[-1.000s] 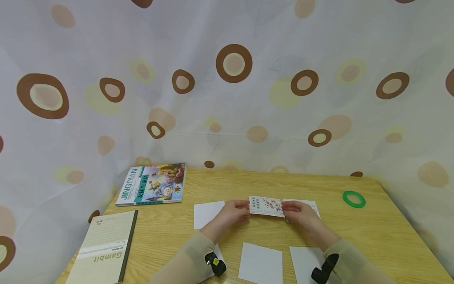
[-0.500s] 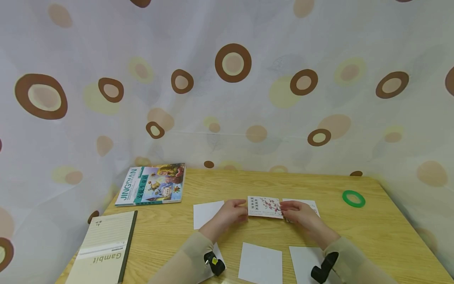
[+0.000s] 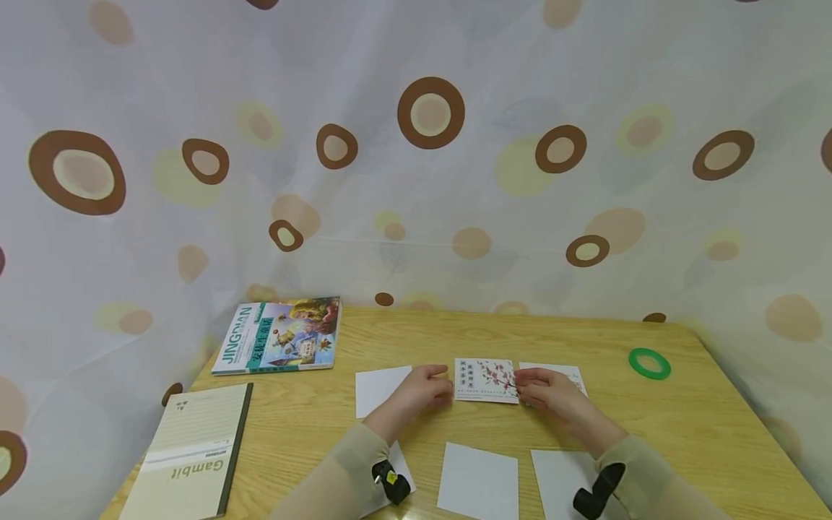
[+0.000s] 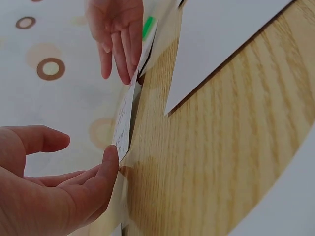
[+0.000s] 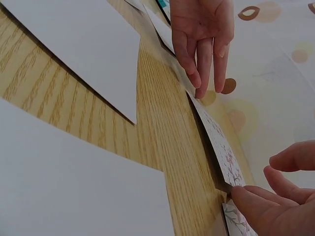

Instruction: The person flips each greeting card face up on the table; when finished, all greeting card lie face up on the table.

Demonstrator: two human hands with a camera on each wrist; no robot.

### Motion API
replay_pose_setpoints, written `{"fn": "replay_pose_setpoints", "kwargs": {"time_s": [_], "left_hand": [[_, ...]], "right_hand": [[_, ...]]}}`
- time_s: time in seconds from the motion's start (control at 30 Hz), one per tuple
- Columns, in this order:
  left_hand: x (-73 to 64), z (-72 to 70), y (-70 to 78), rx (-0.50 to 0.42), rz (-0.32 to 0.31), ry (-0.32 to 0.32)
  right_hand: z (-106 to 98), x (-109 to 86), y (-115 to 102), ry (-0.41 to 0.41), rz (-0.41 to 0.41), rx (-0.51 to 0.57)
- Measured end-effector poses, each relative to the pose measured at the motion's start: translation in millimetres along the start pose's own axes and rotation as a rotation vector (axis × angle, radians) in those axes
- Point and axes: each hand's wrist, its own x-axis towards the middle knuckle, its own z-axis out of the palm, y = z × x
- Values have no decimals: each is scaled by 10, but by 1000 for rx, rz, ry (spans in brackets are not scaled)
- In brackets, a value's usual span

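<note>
Head view: a printed card (image 3: 486, 380) with a blossom branch and columns of Chinese characters lies on the wood-grain desk (image 3: 715, 426), between the person's two hands. The left hand (image 3: 422, 393) is just beside the card's left edge; the left wrist view shows its digits spread apart and gently bent, one tip against the end of the card. The right hand (image 3: 551, 391) is at the opposite edge, its digits likewise apart, and the right wrist view has one tip at the corner of the card. Neither hand is clamped on anything.

A second card (image 3: 567, 373) lies just right of the first, partly covered by the right hand; the right wrist view shows some print on it. To the left, a blank white card (image 3: 379, 390) is partly behind the left hand and wrist. Nearer the person, a white square card (image 3: 477, 480) lies in the middle, with another white card (image 3: 560, 477) partly under the right sleeve (image 3: 656, 477) and a third near card (image 3: 402, 469) mostly hidden by the left sleeve (image 3: 344, 469).

Farther out are a green tape ring (image 3: 651, 376) at the right, an illustrated book (image 3: 279, 337) marked JINGDIAN at the far left, and a Gambit notebook (image 3: 185, 455) nearer on that side. Behind the desk hangs a circle-patterned curtain (image 3: 487, 209).
</note>
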Motion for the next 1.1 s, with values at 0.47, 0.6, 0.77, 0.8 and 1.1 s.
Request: {"fn": "replay_pose_setpoints", "kwargs": {"time_s": [0.47,0.6,0.77,0.8,1.1], "left_hand": [[-101,-246,-8,-26,18,4],[-144,-415,-30,-13,47,11],[-204,-597,-40,-29,52,36],[-224,-630,-38,-35,50,43],[-411,-977,-29,-61,36,138]], "right_hand": [[-12,13,-77,-30,2,-7],[26,35,-132,-42,0,-3],[102,55,-222,-64,-14,19],[124,61,-238,-67,-17,20],[367,106,-289,-132,-35,60]]}}
